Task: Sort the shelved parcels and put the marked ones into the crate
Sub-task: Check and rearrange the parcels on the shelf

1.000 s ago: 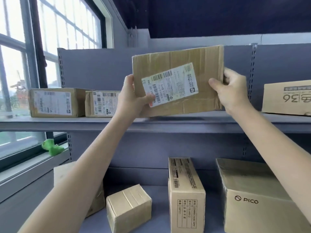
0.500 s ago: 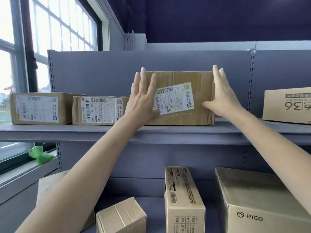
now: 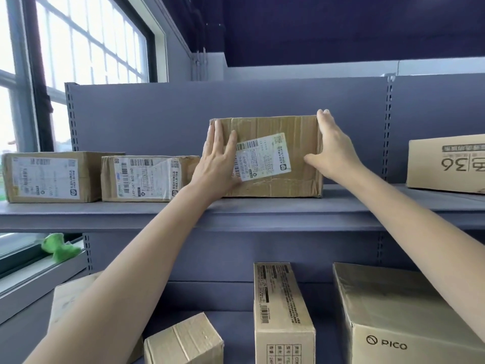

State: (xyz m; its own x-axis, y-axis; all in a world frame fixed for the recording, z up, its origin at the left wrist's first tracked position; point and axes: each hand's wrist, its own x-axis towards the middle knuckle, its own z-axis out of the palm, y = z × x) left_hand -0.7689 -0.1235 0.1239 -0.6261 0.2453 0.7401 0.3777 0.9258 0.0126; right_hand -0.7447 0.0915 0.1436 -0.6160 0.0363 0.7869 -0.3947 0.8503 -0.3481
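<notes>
While both hands are pressing flat on it, the parcel [image 3: 273,156] is sitting upright on the upper shelf [image 3: 183,211], label facing out. Left hand [image 3: 217,164] at 9 o'clock and right hand [image 3: 333,151] at 3 o'clock are holding their fingers straight, gripping nothing. No crate showing. Two parcels [image 3: 149,178] at 9 o'clock, more on the lower shelf: sorting is looking barely started.

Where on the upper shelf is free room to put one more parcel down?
The widest bare patch on the upper shelf lies between the parcel under both hands and the box marked 36 at the right. The front lip before the parcels is bare but narrow. The left side is crowded: two labelled parcels sit close together, the nearer almost against the handled one.
</notes>
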